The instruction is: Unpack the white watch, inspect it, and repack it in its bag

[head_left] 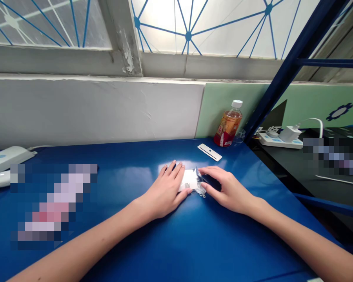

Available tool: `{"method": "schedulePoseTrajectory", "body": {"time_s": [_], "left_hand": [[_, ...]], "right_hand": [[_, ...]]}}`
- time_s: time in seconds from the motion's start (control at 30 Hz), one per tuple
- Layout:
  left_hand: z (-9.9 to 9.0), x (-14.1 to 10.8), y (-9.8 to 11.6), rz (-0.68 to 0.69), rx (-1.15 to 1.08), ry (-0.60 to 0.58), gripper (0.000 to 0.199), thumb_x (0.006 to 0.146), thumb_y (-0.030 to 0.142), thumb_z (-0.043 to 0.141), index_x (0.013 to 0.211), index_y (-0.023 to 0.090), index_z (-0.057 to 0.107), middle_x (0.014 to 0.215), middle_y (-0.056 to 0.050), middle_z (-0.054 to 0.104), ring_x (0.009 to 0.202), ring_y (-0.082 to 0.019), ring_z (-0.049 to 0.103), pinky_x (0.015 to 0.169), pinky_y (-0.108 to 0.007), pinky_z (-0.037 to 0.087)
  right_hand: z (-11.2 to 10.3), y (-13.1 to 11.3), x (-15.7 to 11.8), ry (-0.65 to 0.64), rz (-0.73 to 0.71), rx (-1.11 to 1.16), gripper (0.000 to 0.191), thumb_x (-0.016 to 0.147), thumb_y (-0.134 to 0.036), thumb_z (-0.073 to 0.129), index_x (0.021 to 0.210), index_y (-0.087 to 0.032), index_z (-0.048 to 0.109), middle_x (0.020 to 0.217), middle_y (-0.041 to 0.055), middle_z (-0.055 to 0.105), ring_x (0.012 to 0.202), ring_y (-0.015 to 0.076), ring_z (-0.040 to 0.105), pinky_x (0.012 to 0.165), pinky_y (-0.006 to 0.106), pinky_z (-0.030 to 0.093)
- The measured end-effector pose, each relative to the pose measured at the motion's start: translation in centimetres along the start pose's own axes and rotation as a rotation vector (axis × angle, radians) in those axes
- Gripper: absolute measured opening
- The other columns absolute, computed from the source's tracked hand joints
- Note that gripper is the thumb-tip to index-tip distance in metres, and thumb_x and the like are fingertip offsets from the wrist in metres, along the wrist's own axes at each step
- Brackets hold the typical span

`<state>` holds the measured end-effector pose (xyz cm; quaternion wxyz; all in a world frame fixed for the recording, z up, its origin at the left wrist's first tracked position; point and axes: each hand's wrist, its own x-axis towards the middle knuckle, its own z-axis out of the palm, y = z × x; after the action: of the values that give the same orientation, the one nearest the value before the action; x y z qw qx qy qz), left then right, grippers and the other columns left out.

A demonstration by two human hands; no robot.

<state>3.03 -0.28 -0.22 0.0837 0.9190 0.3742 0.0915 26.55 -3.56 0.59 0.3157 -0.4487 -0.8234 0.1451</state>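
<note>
A small white packet [188, 179] lies on the blue tabletop [129, 243] in the middle of the head view. Its right end looks like clear, crinkled plastic, with small white links at the lower corner. My left hand [167, 190] lies flat at the packet's left side, fingers stretched out and thumb along its lower edge. From the right, my right hand [228, 188] reaches the plastic end with its fingers curved, thumb and index finger apart on either side of it. Behind them lies a flat white strip with a dark slot [210, 152].
A bottle with a white cap [228, 124] stands by the green panel at the back right. A white power strip [10, 158] and a blurred-out item [59, 203] are at the left. A blue metal post [285, 74] rises at the right edge.
</note>
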Motion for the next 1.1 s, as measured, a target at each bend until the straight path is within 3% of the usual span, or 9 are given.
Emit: {"method": "schedulePoseTrajectory", "body": {"time_s": [0.2,0.57,0.73,1.1], "left_hand": [[0.0,0.0,-0.2,-0.003,-0.020,0.007,0.064,0.099,0.055,0.036,0.147,0.013,0.034,0.154,-0.019,0.035,0.145,-0.036,0.023,0.113,-0.056,0.026],[0.1,0.1,-0.3,0.001,-0.005,0.018,0.066,0.098,0.057,0.037,0.146,0.012,0.037,0.152,-0.019,0.038,0.143,-0.036,0.028,0.114,-0.052,0.025],[0.2,0.1,-0.3,0.004,0.007,0.007,0.067,0.098,0.057,0.034,0.146,0.010,0.036,0.152,-0.019,0.037,0.143,-0.037,0.028,0.113,-0.054,0.025],[0.1,0.2,-0.1,-0.006,0.026,-0.002,0.065,0.099,0.056,0.031,0.147,0.012,0.036,0.152,-0.017,0.038,0.144,-0.035,0.028,0.114,-0.051,0.024]], "right_hand": [[0.3,0.2,-0.1,-0.054,-0.089,-0.066,0.032,0.094,-0.027,0.054,0.123,-0.018,0.065,0.122,0.0130,0.067,0.119,0.0278,0.059,0.100,0.044,0.051],[0.7,-0.1,-0.4,-0.104,-0.072,-0.080,0.037,0.098,-0.025,0.045,0.131,-0.013,0.059,0.136,0.0173,0.058,0.131,0.0298,0.050,0.107,0.050,0.045],[0.5,-0.1,-0.3,-0.127,-0.176,-0.192,0.039,0.097,-0.024,0.048,0.134,-0.013,0.056,0.139,0.0170,0.056,0.138,0.0317,0.041,0.109,0.052,0.042],[0.6,-1.5,0.1,-0.192,-0.314,-0.485,0.043,0.098,-0.022,0.041,0.131,0.003,0.053,0.132,0.0262,0.059,0.129,0.0355,0.052,0.107,0.048,0.047]]}}
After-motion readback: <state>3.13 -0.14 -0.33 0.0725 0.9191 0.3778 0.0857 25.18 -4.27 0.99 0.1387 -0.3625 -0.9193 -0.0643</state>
